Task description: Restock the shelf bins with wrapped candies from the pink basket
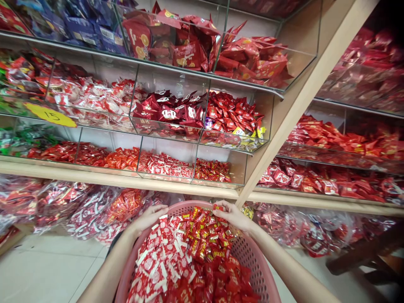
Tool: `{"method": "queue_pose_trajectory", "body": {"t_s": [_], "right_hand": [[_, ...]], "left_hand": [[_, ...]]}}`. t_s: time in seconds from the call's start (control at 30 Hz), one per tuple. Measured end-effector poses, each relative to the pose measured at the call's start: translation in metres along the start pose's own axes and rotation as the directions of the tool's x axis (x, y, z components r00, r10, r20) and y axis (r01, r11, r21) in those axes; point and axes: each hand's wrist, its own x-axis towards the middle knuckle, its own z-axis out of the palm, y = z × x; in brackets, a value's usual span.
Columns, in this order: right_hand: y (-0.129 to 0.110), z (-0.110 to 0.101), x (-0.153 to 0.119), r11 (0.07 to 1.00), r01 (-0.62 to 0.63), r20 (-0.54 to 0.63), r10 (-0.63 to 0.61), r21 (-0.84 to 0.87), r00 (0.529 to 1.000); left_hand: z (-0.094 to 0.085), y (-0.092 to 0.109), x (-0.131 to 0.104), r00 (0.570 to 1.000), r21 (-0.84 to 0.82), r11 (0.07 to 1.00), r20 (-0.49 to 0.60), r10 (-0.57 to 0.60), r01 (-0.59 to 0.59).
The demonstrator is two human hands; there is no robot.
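A pink plastic basket point(259, 263) with a perforated wall stands in front of me, full of wrapped candies in separate heaps. Red-and-white candies point(160, 256) fill its left side, and red candies with yellow lettering point(202, 235) lie at the far side. Plain-looking red candies point(221, 277) are at the near right. My left hand point(150, 219) is closed over the far left rim, its fingertips along the edge. At the far right rim, my right hand point(235, 216) has its fingers pinched on a small red wrapped candy point(217, 207).
Clear-fronted shelf bins hold candies, among them dark red packets point(168, 111) and small red pieces point(233, 111). A yellow tag point(50, 115) reads 15. Bagged candies point(126, 206) lie beneath the lowest wooden ledge point(120, 179). Dark wooden legs point(362, 252) stand at right on the tiled floor.
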Motion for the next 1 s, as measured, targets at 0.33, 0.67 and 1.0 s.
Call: {"method": "queue_pose_trajectory", "body": {"t_s": [0.33,0.67,1.0], "right_hand": [[0.016,-0.004,0.006,0.998,-0.023,-0.022,0.024,0.051,0.999],[0.031,0.015,0.033,0.997,0.074,-0.156,-0.074,-0.006,0.985],[0.039,0.005,0.03,0.991,0.023,-0.196,-0.048,-0.129,0.979]], "left_hand": [[0.0,-0.001,0.0,1.0,0.001,1.0,0.025,0.005,-0.005],[-0.002,-0.003,0.002,1.0,0.013,1.0,0.02,0.018,-0.018],[-0.001,-0.002,0.003,0.999,-0.015,1.0,0.046,0.007,-0.006]]}}
